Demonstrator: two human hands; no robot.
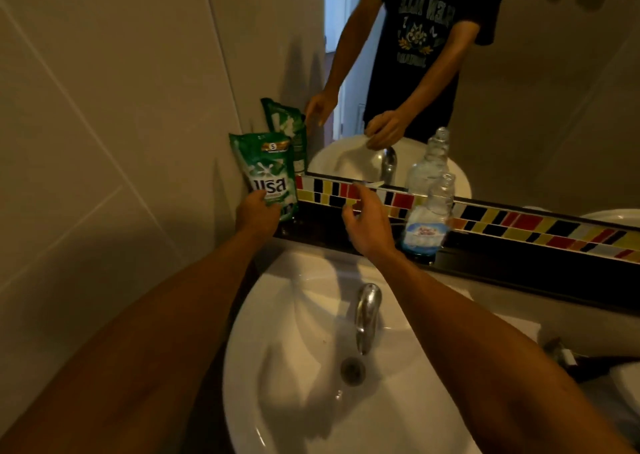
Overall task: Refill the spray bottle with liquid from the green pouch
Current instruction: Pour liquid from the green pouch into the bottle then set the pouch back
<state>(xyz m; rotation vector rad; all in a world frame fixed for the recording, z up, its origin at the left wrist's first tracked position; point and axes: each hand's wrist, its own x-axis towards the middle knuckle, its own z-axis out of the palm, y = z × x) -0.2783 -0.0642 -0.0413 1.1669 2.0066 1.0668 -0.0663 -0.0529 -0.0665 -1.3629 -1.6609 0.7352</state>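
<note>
Green pouch [268,173] stands upright at the left end of the dark shelf [519,273] behind the sink, leaning into the corner where the wall tile meets the mirror [536,107]. Top looks sealed; can't tell if there's a cap or a tear notch. Left hand [258,212] grips its lower edge, fingers curled round the bottom corner, thumb side hidden behind the hand.

Spray bottle [429,216] stands on the same shelf, well apart to the right. Clear, trigger head off, neck open, a little liquid at the bottom, blue-white label. Nothing touches it.

Right hand [367,225] hovers between pouch and bottle, above the shelf. Fingers loosely curled, slightly apart, holding nothing I can make out.

Below: white sink [277,384] with chrome tap [367,311] and drain [353,370]. Coloured mosaic tile strip [519,221] runs along the mirror's base.

Step, as I judge it: picking up the pouch. Pour not begun.

Risks:
- Grip is low on a soft pouch, so it may fold or flop when lifted and slip out.
- Bottle neck is narrow and no funnel is in view, so liquid could run down the outside onto the shelf.
- Bottle is light and unheld on a narrow ledge; a knock from the pouch or the right hand could tip it into the sink.
- Squeezing the pouch once opened could make it gush.
</note>
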